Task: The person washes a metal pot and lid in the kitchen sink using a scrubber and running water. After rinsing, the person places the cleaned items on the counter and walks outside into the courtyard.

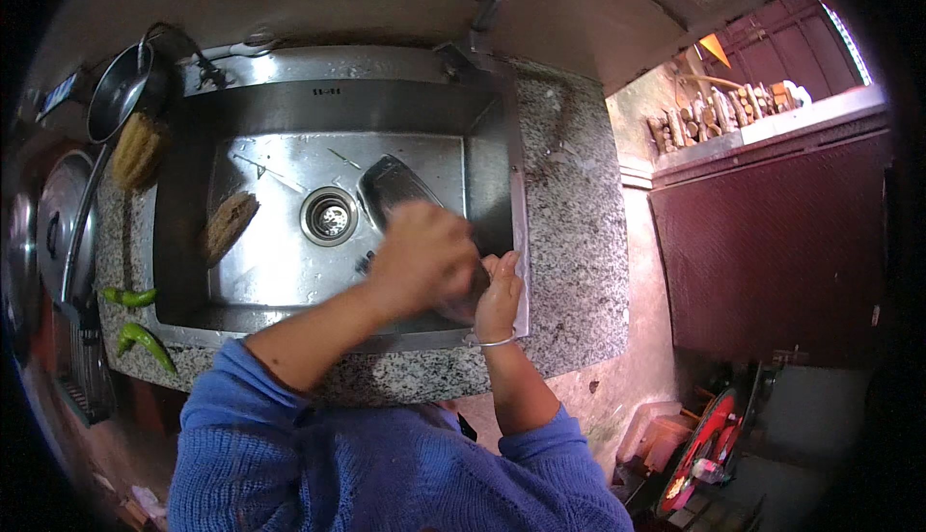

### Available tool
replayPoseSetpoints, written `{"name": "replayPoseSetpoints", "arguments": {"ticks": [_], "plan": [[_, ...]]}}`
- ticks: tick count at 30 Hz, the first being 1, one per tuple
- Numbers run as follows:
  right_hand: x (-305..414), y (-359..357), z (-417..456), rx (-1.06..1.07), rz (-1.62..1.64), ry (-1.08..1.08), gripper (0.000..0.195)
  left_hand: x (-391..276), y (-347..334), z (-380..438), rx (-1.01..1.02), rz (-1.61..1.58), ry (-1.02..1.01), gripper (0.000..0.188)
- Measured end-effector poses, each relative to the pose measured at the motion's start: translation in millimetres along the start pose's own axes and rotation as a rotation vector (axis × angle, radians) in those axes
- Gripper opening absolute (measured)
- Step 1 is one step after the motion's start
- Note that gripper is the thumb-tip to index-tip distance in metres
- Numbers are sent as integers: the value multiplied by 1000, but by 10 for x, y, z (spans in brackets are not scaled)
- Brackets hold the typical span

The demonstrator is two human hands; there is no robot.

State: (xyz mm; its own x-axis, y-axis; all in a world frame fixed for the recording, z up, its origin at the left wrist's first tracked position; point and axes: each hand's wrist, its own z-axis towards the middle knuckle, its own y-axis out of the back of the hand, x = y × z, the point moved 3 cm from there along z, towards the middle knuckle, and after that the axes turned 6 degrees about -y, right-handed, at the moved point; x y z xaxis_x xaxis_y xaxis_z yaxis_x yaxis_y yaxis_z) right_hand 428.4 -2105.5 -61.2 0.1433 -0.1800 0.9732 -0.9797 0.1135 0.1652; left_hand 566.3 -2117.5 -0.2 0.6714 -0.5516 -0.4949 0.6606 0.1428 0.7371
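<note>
Both hands work over the right side of a stainless steel sink. My left hand is blurred and curled, and I cannot tell what is in its fingers. My right hand, with a bangle at the wrist, grips the side of a glossy see-through vessel that my left hand partly covers. Past the left hand, a dark shiny curved piece slants beside the drain; whether it belongs to the same vessel is hidden. A brown fibrous scrubber lies at the sink's left.
On the granite counter, left side, are a yellow loofah and two green chillies. A long-handled pan and a metal lid stand beyond. Cut firewood lines a ledge at right.
</note>
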Motion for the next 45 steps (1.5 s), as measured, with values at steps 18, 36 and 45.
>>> {"name": "replayPoseSetpoints", "arguments": {"ticks": [18,36,45], "plan": [[-179,-92,-95,130,-58,-32,53,461,4,316,-177,-6,132,3],[-193,281,316,-163,293,-244,43,-253,-620,53,-125,-25,-46,35],[-345,189,310,-99,531,-486,50,67,-720,-102,-248,-148,276,36]]}}
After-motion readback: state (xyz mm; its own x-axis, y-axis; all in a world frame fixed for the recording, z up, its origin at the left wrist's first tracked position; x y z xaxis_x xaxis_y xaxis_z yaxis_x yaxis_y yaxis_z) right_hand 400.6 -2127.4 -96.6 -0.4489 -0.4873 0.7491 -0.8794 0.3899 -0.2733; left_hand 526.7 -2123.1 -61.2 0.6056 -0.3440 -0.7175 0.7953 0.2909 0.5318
